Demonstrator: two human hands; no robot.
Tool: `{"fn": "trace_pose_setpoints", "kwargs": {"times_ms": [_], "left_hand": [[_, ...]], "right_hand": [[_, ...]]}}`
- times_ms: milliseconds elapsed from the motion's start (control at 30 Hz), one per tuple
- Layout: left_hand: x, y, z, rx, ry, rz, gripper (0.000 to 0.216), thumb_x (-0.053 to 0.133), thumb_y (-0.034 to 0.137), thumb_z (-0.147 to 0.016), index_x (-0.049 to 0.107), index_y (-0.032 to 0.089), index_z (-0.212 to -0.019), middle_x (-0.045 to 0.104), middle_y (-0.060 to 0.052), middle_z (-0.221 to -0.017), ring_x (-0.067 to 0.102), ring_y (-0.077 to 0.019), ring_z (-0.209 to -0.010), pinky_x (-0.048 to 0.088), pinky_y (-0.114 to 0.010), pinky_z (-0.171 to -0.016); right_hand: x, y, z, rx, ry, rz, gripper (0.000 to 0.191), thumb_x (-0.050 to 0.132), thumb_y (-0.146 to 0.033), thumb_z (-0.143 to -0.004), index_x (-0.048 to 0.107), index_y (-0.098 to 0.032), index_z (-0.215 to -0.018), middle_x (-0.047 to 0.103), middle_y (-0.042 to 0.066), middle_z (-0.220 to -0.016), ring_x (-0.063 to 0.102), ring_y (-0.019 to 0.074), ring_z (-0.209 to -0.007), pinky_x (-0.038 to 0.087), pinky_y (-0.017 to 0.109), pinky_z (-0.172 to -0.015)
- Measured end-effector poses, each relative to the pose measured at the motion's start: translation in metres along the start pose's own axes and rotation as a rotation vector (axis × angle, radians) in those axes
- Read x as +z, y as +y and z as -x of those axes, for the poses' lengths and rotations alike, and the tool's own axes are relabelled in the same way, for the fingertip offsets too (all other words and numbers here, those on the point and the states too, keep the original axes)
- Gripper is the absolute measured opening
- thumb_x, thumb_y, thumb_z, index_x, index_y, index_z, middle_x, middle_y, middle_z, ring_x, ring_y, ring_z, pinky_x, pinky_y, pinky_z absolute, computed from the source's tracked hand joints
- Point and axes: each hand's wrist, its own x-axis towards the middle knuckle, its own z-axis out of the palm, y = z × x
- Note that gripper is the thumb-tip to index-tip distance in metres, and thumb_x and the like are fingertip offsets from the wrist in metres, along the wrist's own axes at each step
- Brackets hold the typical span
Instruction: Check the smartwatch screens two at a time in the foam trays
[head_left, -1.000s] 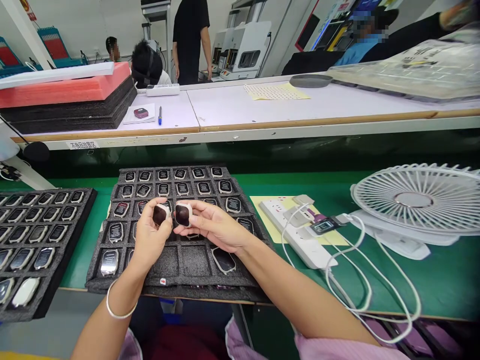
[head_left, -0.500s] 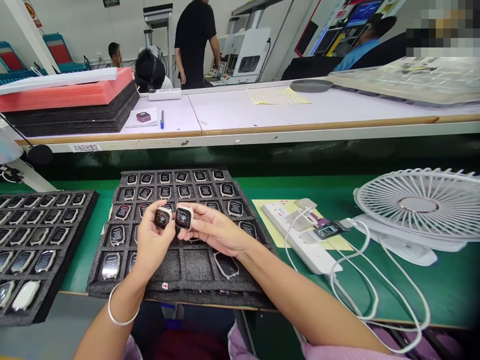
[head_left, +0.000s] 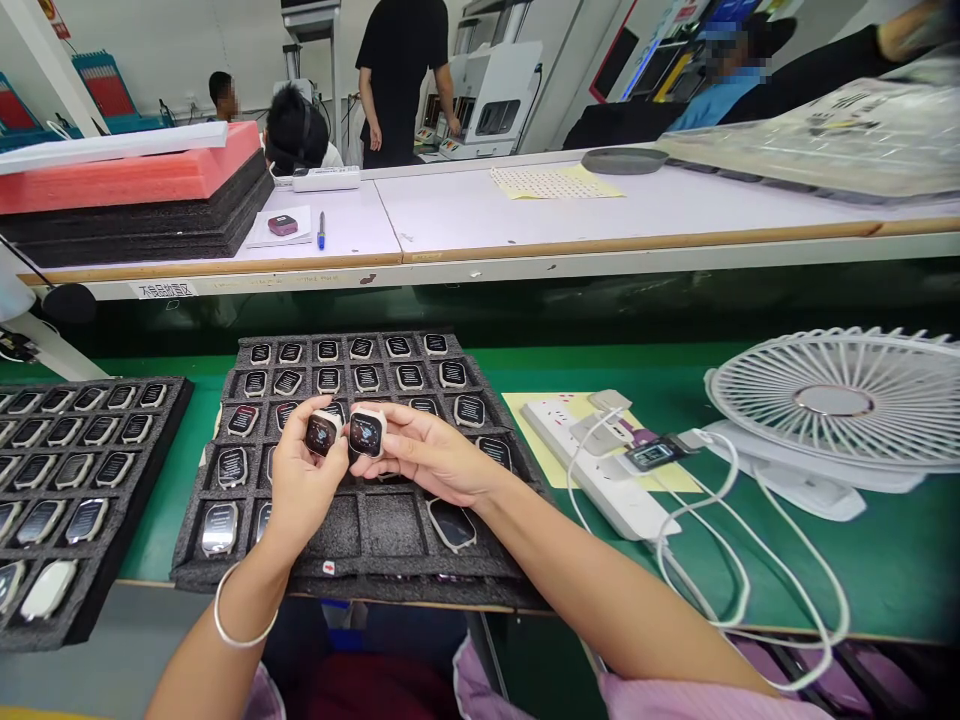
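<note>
Two smartwatch bodies without straps are held side by side over a black foam tray (head_left: 330, 538). My left hand (head_left: 304, 480) is closed on one smartwatch (head_left: 321, 433), its screen lit with a small bluish figure. My right hand (head_left: 427, 455) grips the other smartwatch (head_left: 366, 434), whose lit screen faces me in the same way. Below them, the tray's compartments hold several more watches, such as a watch (head_left: 220, 528) at the front left and a dark-screened watch (head_left: 453, 524) under my right wrist. My hands hide part of the middle rows.
A second foam tray of watches (head_left: 135, 500) lies at the left. To the right are a white power strip (head_left: 592, 470) with looping cables, a small USB meter (head_left: 652, 455) and a white fan (head_left: 832, 405). A raised shelf (head_left: 450, 225) runs behind; people are beyond it.
Both hands keep hold of the two watches in nearly the same place. The view has shifted slightly. Behind the shelf, a dark-sleeved arm at the far right has moved.
</note>
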Motion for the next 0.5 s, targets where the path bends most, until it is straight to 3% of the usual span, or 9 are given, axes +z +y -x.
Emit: {"fn": "trace_pose_setpoints", "kwargs": {"times_ms": [500], "left_hand": [[-0.0008,-0.0003,-0.0003,0.016,0.004,-0.033,0.040,0.067,0.024,-0.078,0.059,0.022,-0.118,0.062,0.000,-0.090,0.058,-0.0143,-0.076,0.047,-0.025,-0.072]], "right_hand": [[0.0021,0.0003,-0.0006,-0.026,0.004,0.018,0.050,0.083,-0.034,-0.080,0.062,-0.019,-0.122,0.076,0.003,-0.091,0.076,0.0162,-0.081,0.059,0.029,-0.078]]}}
